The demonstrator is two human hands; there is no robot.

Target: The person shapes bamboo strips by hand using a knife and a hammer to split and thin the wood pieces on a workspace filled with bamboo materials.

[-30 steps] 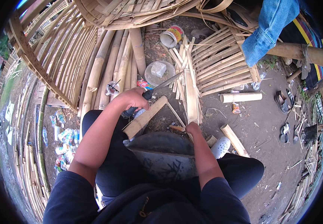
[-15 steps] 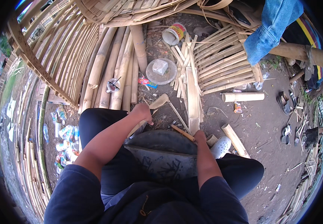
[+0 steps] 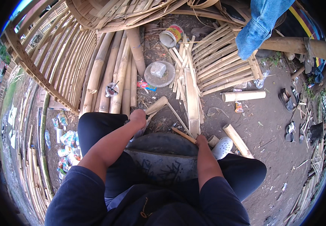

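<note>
My left hand [image 3: 137,117] is closed around a pale split bamboo piece [image 3: 156,106] in front of my left knee. The far end of that piece meets a thin bamboo strip [image 3: 178,117], which slants toward my right hand. My right hand [image 3: 200,140] is closed at the near end of a short brown wooden stick [image 3: 185,135]; its fingers are partly hidden, and I cannot tell whether the stick is a tool's handle. Between my hands and close to my lap sits a dark rounded block [image 3: 163,143], with a grey marked slab [image 3: 163,165] in front of me.
Split bamboo strips [image 3: 191,90] and a slatted bamboo panel [image 3: 223,60] lie ahead. Bamboo poles [image 3: 112,71] lie left of a round stone [image 3: 159,81] bearing a pale block [image 3: 158,69]. A plastic cup [image 3: 112,89] rests on the poles. Blue denim [image 3: 262,28] hangs at upper right.
My left hand has drawn slightly back and left with the bamboo piece. My right hand stays nearly in place. The whole view has shifted a little.
</note>
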